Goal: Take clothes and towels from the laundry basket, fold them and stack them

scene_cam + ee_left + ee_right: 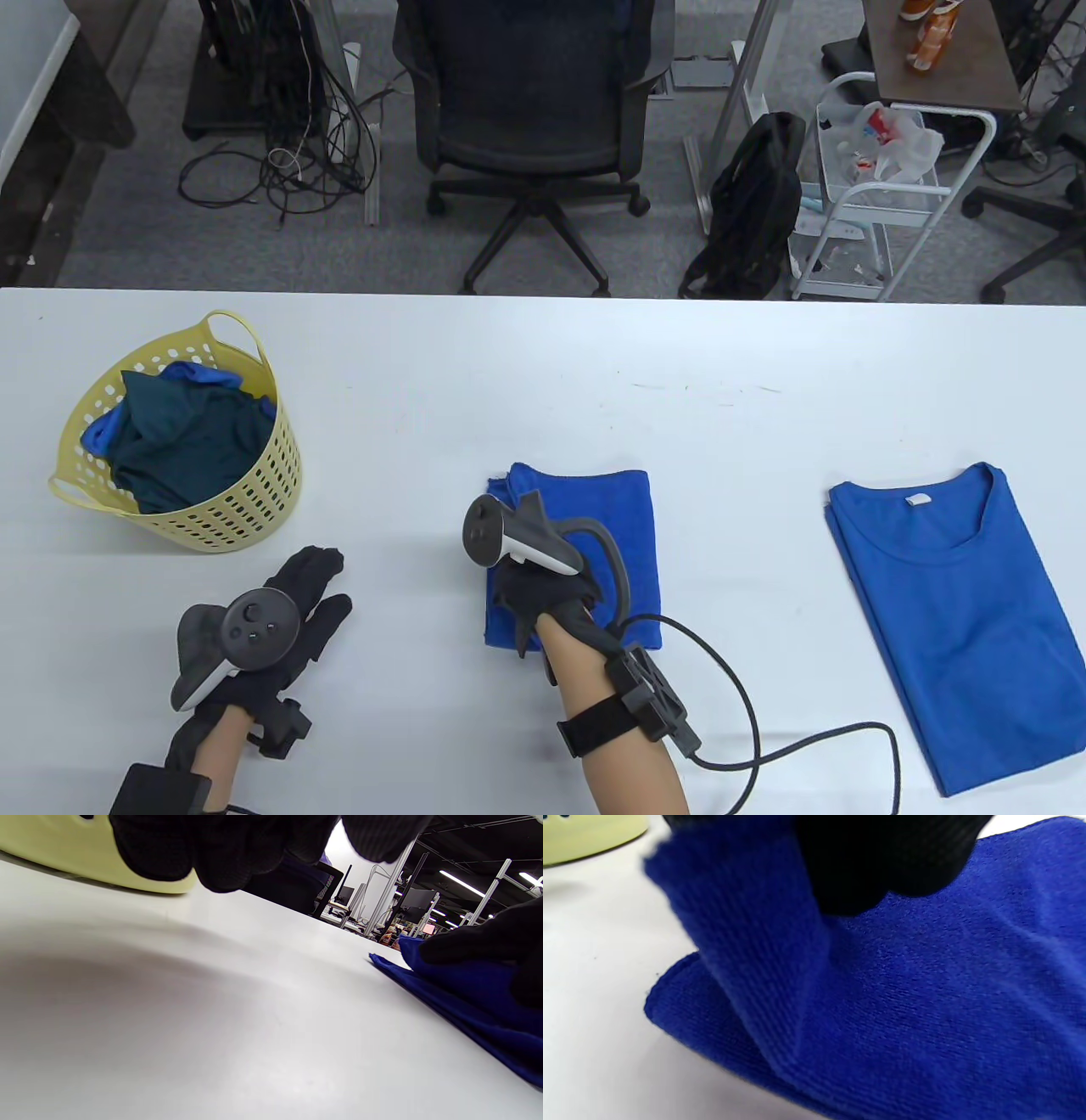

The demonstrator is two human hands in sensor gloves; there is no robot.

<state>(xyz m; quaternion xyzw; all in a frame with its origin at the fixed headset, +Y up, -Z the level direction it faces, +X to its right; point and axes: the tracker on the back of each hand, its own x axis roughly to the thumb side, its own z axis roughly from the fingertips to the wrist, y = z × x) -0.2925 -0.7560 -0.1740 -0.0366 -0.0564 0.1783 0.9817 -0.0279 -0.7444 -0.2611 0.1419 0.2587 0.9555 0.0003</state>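
A folded blue towel point(594, 526) lies on the white table at centre front. My right hand point(513, 586) is on its left edge. In the right wrist view the gloved fingers point(882, 861) pinch a raised fold of the towel point(925, 1005) above the layers lying flat. My left hand point(314, 586) is open with fingers spread, low over bare table left of the towel; its fingers point(220, 853) hold nothing. A yellow laundry basket point(254, 501) at the left holds dark teal and blue clothes point(182, 433). A folded blue T-shirt point(950, 611) lies flat at the right.
The right hand's cable point(764, 747) trails over the table's front between towel and T-shirt. Behind the table's far edge stand an office chair point(534, 127), a black backpack point(755, 204) and a white cart point(874, 195). The basket also shows in the left wrist view point(55, 853).
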